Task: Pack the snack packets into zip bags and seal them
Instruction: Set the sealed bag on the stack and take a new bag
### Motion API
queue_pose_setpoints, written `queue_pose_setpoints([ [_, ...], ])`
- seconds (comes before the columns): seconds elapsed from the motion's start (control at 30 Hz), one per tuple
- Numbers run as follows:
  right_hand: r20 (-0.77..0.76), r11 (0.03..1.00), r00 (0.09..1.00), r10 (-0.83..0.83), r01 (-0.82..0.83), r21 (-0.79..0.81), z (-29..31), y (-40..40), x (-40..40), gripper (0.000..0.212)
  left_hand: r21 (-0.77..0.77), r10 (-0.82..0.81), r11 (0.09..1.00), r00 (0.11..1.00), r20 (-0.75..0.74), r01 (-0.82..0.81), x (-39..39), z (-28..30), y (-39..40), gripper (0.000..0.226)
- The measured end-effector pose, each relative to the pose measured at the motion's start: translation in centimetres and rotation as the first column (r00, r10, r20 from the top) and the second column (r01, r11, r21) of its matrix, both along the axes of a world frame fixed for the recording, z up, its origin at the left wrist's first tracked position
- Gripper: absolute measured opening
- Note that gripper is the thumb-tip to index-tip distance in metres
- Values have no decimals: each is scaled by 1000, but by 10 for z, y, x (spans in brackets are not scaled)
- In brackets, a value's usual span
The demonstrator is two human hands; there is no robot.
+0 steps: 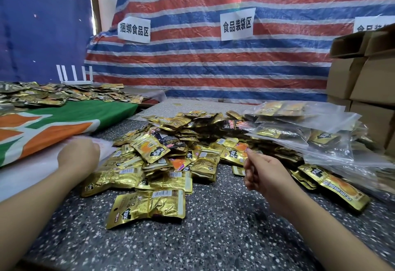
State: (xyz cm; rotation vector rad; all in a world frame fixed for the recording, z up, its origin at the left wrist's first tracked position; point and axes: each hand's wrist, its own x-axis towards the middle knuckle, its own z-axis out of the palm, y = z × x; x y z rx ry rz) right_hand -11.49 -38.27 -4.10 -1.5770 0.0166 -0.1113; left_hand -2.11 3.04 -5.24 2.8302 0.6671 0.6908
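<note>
A big heap of gold snack packets (171, 148) lies on the speckled table (213, 238). At the right, several filled clear zip bags (299, 136) are piled up. A flat stack of empty zip bags (19, 176) lies at the left. My left hand (79, 155) is on that stack's far corner, with its fingers curled down over the ruffled top empty bag (105, 145). My right hand (263, 172) hovers just over the heap's right side, below the filled bags. Its fingers are curled and thumb meets forefinger. Nothing shows plainly between them.
A green, orange and white cloth (64, 121) covers the left table, with more gold packets (53, 95) and a white router (74, 78) behind. Cardboard boxes (363, 82) are stacked at the far right. A striped tarp with paper signs (236, 24) closes the back.
</note>
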Motion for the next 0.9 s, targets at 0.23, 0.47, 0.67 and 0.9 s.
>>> queue_pose_setpoints([
  [0.23,-33,998,999,35,-36,-51,-1,0,0,39,-68,-406,864,769,495,500,-21,47,-120,24],
  [0.47,-54,1000,999,-8,9,15,0,0,1,43,44,-776,426,340,531,904,-66,36,-245,8],
  [0.67,-147,993,989,-31,48,108,-1,-4,3,59,78,-931,205,170,322,976,-73,-6,-266,7],
  [0.9,-233,985,966,-114,141,101,0,-6,6,51,11,-939,147,136,316,989,-76,-4,-256,14],
])
